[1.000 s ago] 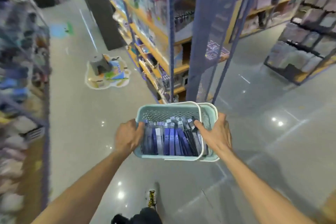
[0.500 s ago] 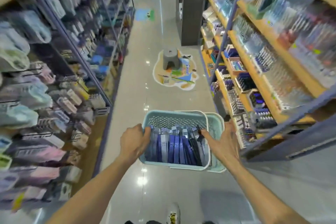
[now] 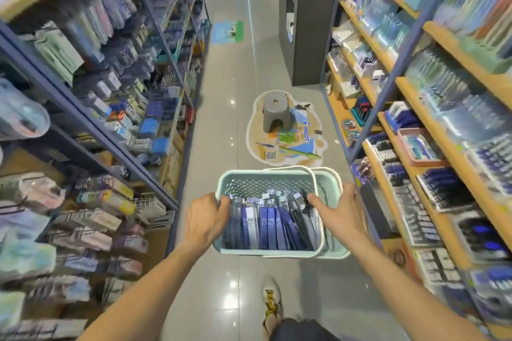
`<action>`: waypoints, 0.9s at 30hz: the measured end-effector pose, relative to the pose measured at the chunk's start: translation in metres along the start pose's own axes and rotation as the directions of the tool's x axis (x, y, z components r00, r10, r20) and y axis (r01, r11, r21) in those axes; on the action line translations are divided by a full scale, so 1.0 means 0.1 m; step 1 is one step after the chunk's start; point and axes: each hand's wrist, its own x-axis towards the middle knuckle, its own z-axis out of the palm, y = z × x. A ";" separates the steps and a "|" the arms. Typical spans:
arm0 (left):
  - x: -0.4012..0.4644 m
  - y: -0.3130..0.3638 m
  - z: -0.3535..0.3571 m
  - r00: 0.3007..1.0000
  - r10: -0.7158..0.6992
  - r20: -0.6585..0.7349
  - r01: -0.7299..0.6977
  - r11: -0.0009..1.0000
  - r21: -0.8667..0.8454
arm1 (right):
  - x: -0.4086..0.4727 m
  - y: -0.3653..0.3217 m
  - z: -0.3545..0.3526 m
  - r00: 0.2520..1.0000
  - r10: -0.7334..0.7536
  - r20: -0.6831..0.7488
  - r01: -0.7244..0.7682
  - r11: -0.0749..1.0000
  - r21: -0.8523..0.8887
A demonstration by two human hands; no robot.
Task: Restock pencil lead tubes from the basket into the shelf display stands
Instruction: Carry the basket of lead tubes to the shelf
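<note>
Carrying is the step in hand: a person is walking the aisle, holding the basket (image 3: pixel 273 188) low in the centre of the frame. The left hand (image 3: pixel 205 220) is gripping its left rim, fingers curled over the edge; the right hand (image 3: pixel 336 212) is gripping the right rim, thumb reaching inside. The tubes (image 3: pixel 270 223) are lying packed in the basket, none shelved yet. Shelves (image 3: pixel 432 130) at the right are showing similar dark stock, though blur is hiding the stands. Next, I judge, the basket needs setting down or shifting to one hand, freeing the other to pick tubes.
</note>
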 end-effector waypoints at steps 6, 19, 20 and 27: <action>1.76 0.15 -0.44 0.998 0.004 -0.060 -0.003 1.000 0.009 | 1.36 -1.10 0.34 0.999 0.002 0.038 -0.003 1.000 0.023; 5.84 0.57 -0.39 0.993 0.111 0.029 -0.110 0.994 -0.020 | 4.60 -2.85 1.17 0.997 0.075 -0.017 -0.074 0.995 0.061; 6.16 0.66 -0.40 0.990 0.135 0.043 -0.133 0.990 -0.036 | 4.85 -2.99 1.19 0.996 0.084 -0.019 -0.082 0.994 0.070; 8.27 1.64 -0.62 0.955 0.274 0.111 -0.277 0.961 0.014 | 6.45 -3.76 1.02 0.977 0.165 -0.139 -0.148 0.981 0.122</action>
